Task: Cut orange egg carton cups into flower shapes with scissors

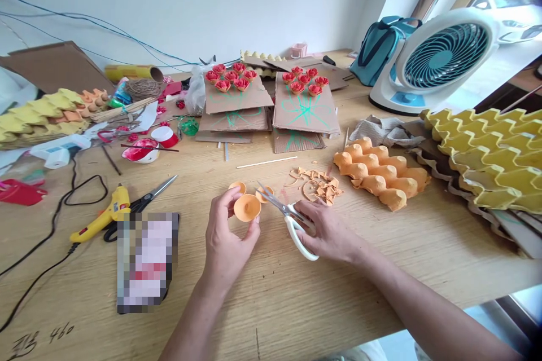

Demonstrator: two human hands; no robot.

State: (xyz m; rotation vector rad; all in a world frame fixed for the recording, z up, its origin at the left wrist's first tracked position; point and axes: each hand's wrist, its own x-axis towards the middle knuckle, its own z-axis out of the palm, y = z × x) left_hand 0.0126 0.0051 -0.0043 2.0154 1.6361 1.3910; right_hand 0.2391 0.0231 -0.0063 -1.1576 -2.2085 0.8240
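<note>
My left hand [224,242] pinches a small orange egg-carton cup [247,207] between thumb and fingers, its hollow facing me. My right hand [328,231] grips white-handled scissors [288,217], blades slightly apart and pointing left at the cup. Two more cut orange cups [237,186] [265,194] lie on the wooden table [296,293] just behind. Orange carton scraps [319,183] sit to the right of the blades.
An orange egg-carton strip [381,175] and yellow trays [486,152] lie right. A fan [440,59] and bag stand behind. Cardboard sheets with red paper roses [231,79] are at the back. A yellow glue gun [104,217], black scissors [144,203] and a blurred phone [146,262] lie left.
</note>
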